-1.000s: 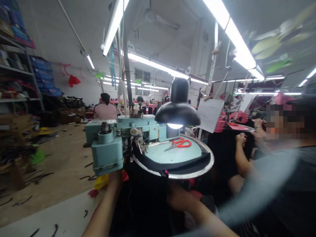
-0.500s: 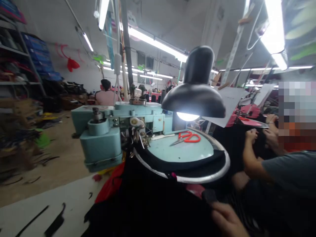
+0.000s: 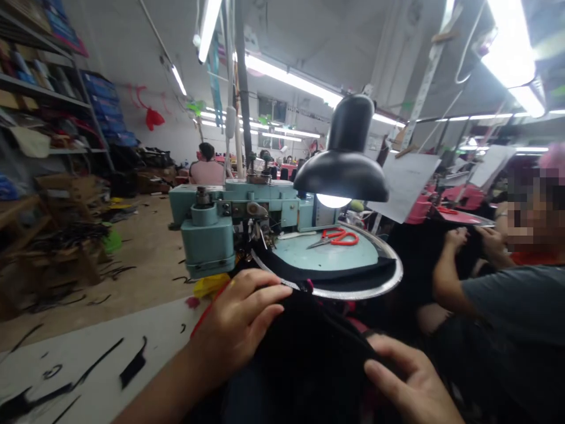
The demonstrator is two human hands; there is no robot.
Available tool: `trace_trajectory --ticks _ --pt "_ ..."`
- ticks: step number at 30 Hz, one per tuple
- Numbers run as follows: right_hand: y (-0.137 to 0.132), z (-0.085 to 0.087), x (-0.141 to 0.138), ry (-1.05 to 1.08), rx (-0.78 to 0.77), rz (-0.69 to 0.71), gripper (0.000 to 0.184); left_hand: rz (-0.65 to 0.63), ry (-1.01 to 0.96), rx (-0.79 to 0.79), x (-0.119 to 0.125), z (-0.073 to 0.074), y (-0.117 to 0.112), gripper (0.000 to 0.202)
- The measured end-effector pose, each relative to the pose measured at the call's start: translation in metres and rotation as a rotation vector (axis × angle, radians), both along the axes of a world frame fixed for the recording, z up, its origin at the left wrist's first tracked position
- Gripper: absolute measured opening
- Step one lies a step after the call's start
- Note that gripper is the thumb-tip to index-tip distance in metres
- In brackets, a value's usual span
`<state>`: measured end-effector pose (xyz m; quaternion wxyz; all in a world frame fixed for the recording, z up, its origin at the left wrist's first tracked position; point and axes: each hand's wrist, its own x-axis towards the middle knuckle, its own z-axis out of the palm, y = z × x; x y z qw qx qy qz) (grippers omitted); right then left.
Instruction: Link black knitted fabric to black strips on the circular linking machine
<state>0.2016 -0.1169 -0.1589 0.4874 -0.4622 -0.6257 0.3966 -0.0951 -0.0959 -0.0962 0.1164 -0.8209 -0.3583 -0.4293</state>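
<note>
Black fabric (image 3: 309, 347) hangs in front of a pale green linking machine with a round metal dial (image 3: 344, 292). My left hand (image 3: 247, 312) grips the fabric near the front of the dial, thumb and fingers closing on it. Lower right, my right hand (image 3: 406, 371) pinches another edge of the same fabric between thumb and fingers. A black band of fabric (image 3: 331, 277) lies along the inner side of the dial's rim. Red-handled scissors (image 3: 339, 237) rest on the green plate inside the dial. A small magenta piece (image 3: 309, 286) shows at the dial's front edge.
A black lamp (image 3: 342, 171) shines over the dial. The machine's green motor housing (image 3: 207, 241) stands at its left. Black scraps (image 3: 132, 365) lie on a white surface at lower left. A co-worker's arm (image 3: 454, 282) and hands work on dark fabric at the right.
My left hand has come into view and taken hold of the fabric by the dial. My right hand now pinches a fabric edge. The whole view has shifted slightly.
</note>
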Motion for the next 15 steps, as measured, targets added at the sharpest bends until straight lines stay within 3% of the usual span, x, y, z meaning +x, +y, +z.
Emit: trace_trajectory --ticks 3,5,8,10,12,15 --pt "-0.002 0.028 -0.013 0.069 -0.03 0.117 0.029 -0.124 0.308 -0.129 0.015 0.04 0.026 0.043" --pt "0.0 0.038 -0.024 -0.056 -0.007 0.176 0.027 -0.191 0.396 -0.133 0.021 0.05 0.04 0.033" --pt "0.002 0.038 -0.037 -0.337 0.262 0.086 0.021 -0.307 0.321 -0.078 0.022 0.048 0.05 0.016" --pt "0.0 0.034 -0.04 -0.389 0.528 0.004 0.016 -0.386 0.214 -0.06 0.02 0.042 0.052 0.018" --pt "-0.002 0.032 -0.041 -0.357 0.702 -0.073 0.025 -0.434 0.121 -0.062 0.02 0.036 0.054 0.018" --pt "-0.004 0.035 -0.041 -0.309 0.679 -0.161 0.025 -0.475 0.047 -0.079 0.022 0.03 0.057 0.018"
